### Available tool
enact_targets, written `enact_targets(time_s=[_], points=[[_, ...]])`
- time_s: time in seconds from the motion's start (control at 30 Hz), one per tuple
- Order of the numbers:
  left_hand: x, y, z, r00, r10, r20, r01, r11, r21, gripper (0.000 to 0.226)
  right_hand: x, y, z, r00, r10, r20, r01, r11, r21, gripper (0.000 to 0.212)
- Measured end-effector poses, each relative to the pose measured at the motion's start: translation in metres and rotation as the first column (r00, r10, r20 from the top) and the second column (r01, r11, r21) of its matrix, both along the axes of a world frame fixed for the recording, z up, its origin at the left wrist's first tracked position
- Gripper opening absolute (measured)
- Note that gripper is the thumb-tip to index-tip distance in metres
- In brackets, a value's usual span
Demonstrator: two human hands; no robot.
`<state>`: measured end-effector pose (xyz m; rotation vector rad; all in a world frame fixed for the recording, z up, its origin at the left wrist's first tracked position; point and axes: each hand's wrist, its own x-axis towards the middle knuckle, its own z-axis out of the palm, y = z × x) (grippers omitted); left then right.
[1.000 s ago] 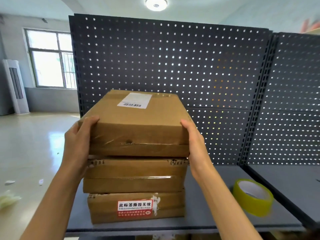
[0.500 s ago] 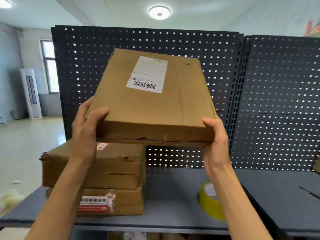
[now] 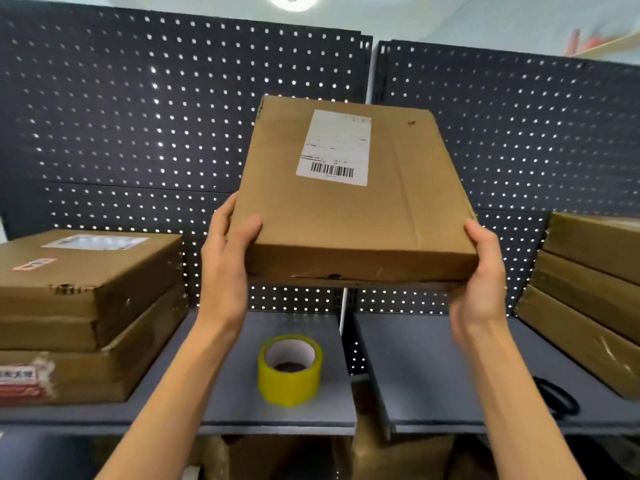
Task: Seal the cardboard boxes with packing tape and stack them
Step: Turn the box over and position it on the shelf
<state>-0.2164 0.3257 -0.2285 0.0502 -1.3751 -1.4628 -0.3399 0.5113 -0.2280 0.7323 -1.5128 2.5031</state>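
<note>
Both hands, left (image 3: 225,268) and right (image 3: 481,285), grip a flat box (image 3: 346,216) by its near corners, fingers curled round them, above the grey shelf (image 3: 225,407). Tape (image 3: 290,370) sits below; box stacks (image 3: 79,313) flank it, pegboard (image 3: 138,116) behind.

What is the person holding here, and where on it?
A flat cardboard box, gripped at its two near corners: left hand and right hand.

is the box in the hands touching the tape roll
Apart. The head view shows the held box raised in the air, with pegboard and bare shelf visible between its underside and the yellow tape roll.
</note>
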Motion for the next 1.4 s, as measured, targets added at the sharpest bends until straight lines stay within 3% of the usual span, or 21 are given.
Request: enact_targets(time_s=[0.1, 0.33, 0.73, 1.17, 1.4], points=[[-0.019, 0.019, -0.012, 0.998, -0.034, 0.048, 0.034, 0.999, -0.007, 0.04, -0.01, 0.022, -0.009, 0.997, -0.04, 0.068, 0.041, 0.999, -0.019, 0.027], [-0.052, 0.051, -0.052, 0.969, -0.131, 0.21, 0.116, 0.99, 0.079, 0.04, -0.027, 0.063, -0.046, 0.968, -0.128, 0.216, 0.118, 0.991, 0.058, 0.022], [-0.101, 0.083, -0.121, 0.877, -0.098, 0.47, -0.012, 0.974, 0.225, 0.035, -0.077, 0.091, -0.113, 0.896, -0.122, 0.427, 0.036, 0.978, 0.205, 0.02], [-0.12, 0.11, -0.15, 0.809, 0.053, 0.585, -0.171, 0.974, 0.148, 0.029, -0.12, 0.105, -0.146, 0.854, -0.021, 0.521, -0.159, 0.941, 0.299, 0.024], [-0.117, 0.111, -0.148, 0.786, 0.076, 0.614, -0.153, 0.985, 0.073, 0.032, -0.122, 0.106, -0.144, 0.873, -0.078, 0.482, -0.142, 0.904, 0.403, 0.032]])
